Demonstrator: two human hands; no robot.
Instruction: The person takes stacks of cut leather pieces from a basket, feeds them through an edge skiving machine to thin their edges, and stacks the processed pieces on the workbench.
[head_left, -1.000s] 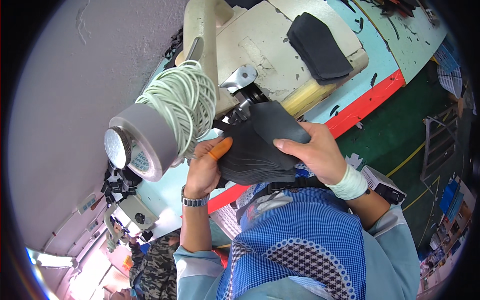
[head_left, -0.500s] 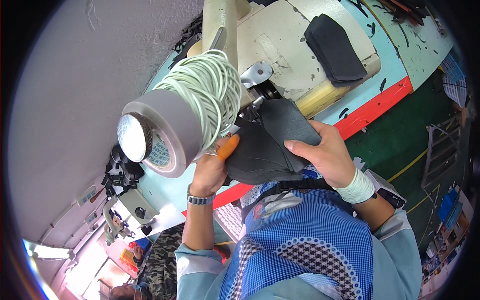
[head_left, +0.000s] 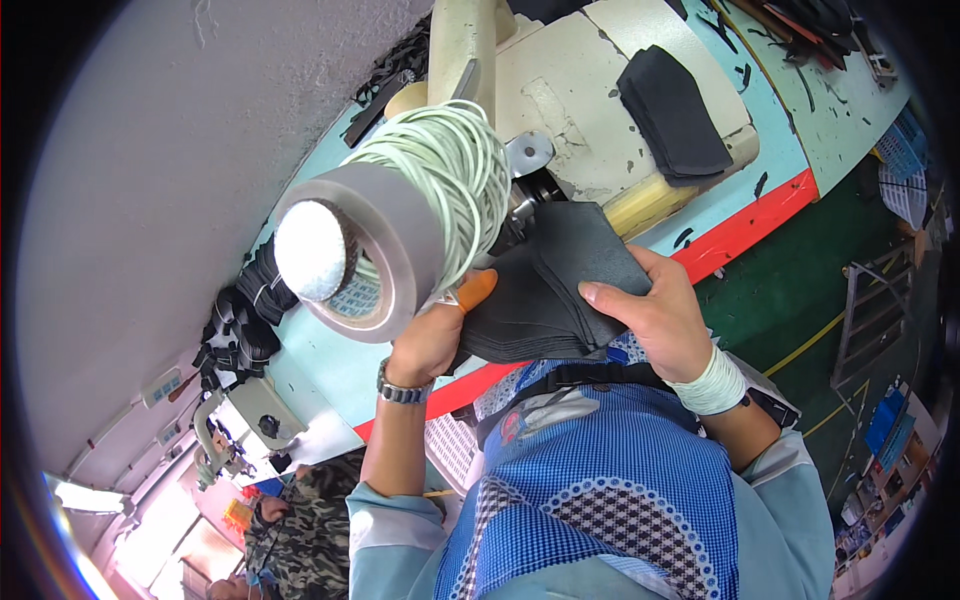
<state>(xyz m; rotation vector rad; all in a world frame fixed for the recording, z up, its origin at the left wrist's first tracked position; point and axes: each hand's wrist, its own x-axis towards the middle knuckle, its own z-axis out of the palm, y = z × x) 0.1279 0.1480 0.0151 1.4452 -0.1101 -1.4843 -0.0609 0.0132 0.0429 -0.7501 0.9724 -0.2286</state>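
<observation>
One left grip (head_left: 430, 338) and one right grip (head_left: 665, 318) are clasping opposite sides of a fanned stack of thin black sheets (head_left: 515, 308) before a cream metal machine (head_left: 565, 75); a pale-blue, red-edged worktop (head_left: 325, 370) is carrying it, green floor (head_left: 760, 290) spreading beyond

On the machine (head_left: 555, 90), smooth cream paint, chipped in patches; at its working end, a lever (head_left: 530, 153) of bright bare metal; along its front edge, a smooth yellow strip (head_left: 650, 205); on its bed, a matt dark stack (head_left: 675, 115); just in front of it, sheets (head_left: 515, 305) of similar matt finish; left of it, a tape roll (head_left: 400, 235) with smooth, satin grey surface, a knob (head_left: 310, 250) with rough-textured metal rim and a coil (head_left: 430, 150) of smooth plastic-looking cord; farther left of it, a rough, matt wall (head_left: 150, 150).
</observation>
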